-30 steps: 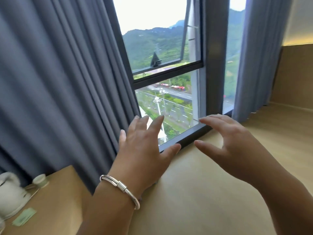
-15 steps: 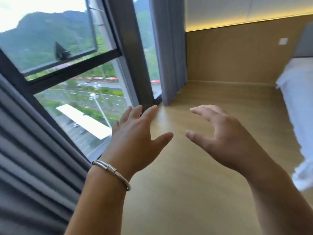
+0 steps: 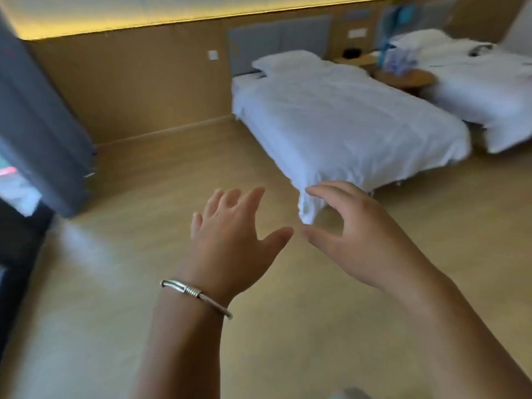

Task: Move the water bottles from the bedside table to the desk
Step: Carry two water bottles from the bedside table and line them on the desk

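Note:
Far off at the upper right, a round wooden bedside table (image 3: 408, 77) stands between two beds, and blurred clear water bottles (image 3: 398, 63) stand on it. My left hand (image 3: 230, 240), with a silver bangle on its wrist, is raised in front of me with fingers spread and holds nothing. My right hand (image 3: 357, 234) hovers beside it, fingers loosely bent, also holding nothing. Both hands are well short of the table. The desk is out of view.
A bed with white sheets (image 3: 345, 125) lies ahead at the right, and a second white bed (image 3: 483, 82) is beyond the table. Wooden floor (image 3: 144, 226) stretches ahead. A grey curtain (image 3: 43, 133) and the window edge are at the left.
The view has swung right, from the window and curtain to the room with the beds and bedside table. Both hands keep the same raised, empty pose.

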